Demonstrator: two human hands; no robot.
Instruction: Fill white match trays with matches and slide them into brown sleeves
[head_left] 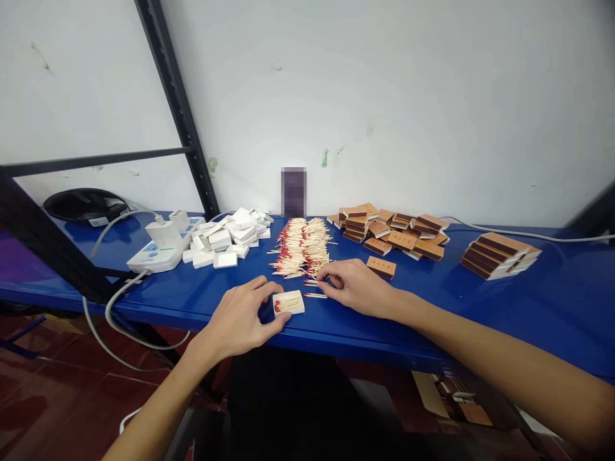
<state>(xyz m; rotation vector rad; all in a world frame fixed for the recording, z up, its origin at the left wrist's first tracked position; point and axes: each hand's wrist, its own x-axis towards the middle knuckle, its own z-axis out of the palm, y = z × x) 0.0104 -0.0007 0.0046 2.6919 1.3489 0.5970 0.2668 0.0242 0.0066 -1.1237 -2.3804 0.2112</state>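
My left hand (239, 318) holds a small white matchbox tray (289, 302) near the front edge of the blue table (528, 307); a few red-tipped matches lie inside it. My right hand (354, 285) rests just right of the tray, its fingertips pinching at loose matches (314, 295) on the table. Right behind both hands lies a big pile of red-tipped matches (302, 246).
A heap of empty white trays (230, 237) sits at the back left beside a white power strip (156, 253) with grey cables. Brown matchbox sleeves (391, 232) are piled at the back right, one sleeve (381, 266) near my right hand, a stack (500, 255) farther right. A black metal frame (192, 141) stands left.
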